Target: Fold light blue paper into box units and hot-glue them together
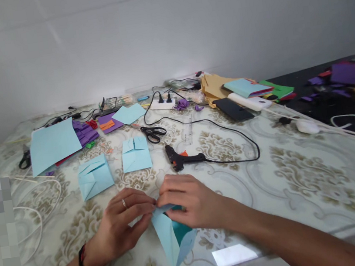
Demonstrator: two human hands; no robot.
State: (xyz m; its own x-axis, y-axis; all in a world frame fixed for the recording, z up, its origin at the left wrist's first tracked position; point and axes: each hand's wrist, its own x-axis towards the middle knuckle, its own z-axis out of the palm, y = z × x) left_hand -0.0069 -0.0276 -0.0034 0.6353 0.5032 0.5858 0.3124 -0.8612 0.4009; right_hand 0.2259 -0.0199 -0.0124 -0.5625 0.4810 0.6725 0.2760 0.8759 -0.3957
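A partly folded sheet of light blue paper [168, 237] is between my two hands, near the front edge of the table. My left hand [124, 222] pinches its upper left part, a ring on one finger. Fingers of my right hand [190, 201] are closed on the upper edge, with the thumb inside an opened fold. The fold's inner side looks darker teal. Beyond my hands lie two folded light blue paper pieces, one at the left [95, 178] and one in the middle [136, 156]. A black glue gun [184, 156] rests just past my right hand.
Black-handled scissors [153, 133] lie behind the glue gun, whose cord loops right from a white power strip [163, 104]. Blue sheets [54, 143] and purple strips [85, 132] are at back left. A dark phone [233, 110] and coloured paper stacks [247, 87] lie at back right.
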